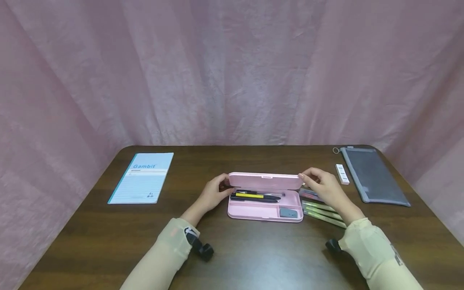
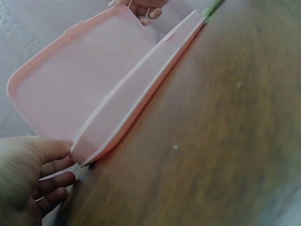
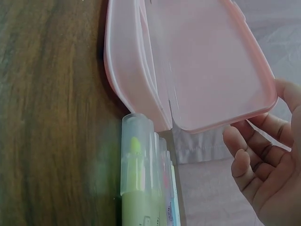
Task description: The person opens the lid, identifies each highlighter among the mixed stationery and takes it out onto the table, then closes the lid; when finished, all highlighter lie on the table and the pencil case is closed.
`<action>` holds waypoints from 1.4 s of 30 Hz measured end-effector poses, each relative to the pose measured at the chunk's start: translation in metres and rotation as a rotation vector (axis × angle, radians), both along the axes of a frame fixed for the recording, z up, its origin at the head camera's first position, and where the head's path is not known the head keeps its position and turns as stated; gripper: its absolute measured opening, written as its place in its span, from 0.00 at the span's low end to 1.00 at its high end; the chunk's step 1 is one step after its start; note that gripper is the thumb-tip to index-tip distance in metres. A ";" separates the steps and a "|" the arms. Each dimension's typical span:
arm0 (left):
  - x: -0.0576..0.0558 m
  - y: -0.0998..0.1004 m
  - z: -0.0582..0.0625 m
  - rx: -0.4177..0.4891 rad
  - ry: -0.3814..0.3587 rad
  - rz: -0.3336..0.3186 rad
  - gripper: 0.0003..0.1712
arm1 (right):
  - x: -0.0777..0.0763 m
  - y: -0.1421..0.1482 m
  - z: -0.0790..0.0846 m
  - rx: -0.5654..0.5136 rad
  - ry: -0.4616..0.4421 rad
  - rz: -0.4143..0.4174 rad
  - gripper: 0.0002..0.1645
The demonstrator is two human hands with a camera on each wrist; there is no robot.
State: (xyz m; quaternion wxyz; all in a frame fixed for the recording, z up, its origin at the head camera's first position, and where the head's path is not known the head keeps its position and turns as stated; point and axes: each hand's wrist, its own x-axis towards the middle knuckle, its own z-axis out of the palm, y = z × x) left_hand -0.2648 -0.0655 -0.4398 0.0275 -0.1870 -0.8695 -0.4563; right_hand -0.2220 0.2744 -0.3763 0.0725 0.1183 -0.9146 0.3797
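A pink pencil case [image 1: 250, 212] lies on the table with its lid [image 1: 261, 180] raised. Inside are a yellow-and-black pen [image 1: 250, 195], dark pens beside it, and a grey-blue eraser [image 1: 288, 212] in the small front-right compartment. My left hand [image 1: 214, 191] holds the case's left end near the hinge, its thumb against the corner. At the opposite end, my right hand [image 1: 324, 187] pinches the lid's upper right corner; its other fingers are loosely bent in the right wrist view. Green highlighters [image 1: 324, 214] lie right of the case, close under the right hand.
A pale blue notebook [image 1: 145, 177] lies at the left. To the right are a small white block [image 1: 342, 174] and a grey zip pouch [image 1: 377, 177] with a ring. More coloured pens [image 1: 309, 195] sit partly under the right hand. A pink curtain [image 1: 224, 72] hangs behind the table.
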 end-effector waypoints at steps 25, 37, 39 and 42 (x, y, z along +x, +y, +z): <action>0.030 -0.009 0.026 -0.050 0.107 -0.251 0.23 | 0.030 0.003 -0.013 0.131 0.106 0.094 0.12; 0.034 -0.007 0.019 -0.204 0.183 -0.255 0.24 | 0.036 0.002 -0.022 0.158 0.163 0.140 0.17; 0.035 -0.007 0.020 -0.221 0.172 -0.246 0.25 | 0.037 0.000 -0.022 0.164 0.152 0.128 0.18; 0.037 -0.007 0.020 -0.256 0.159 -0.228 0.27 | 0.037 -0.004 -0.023 0.168 0.156 0.129 0.19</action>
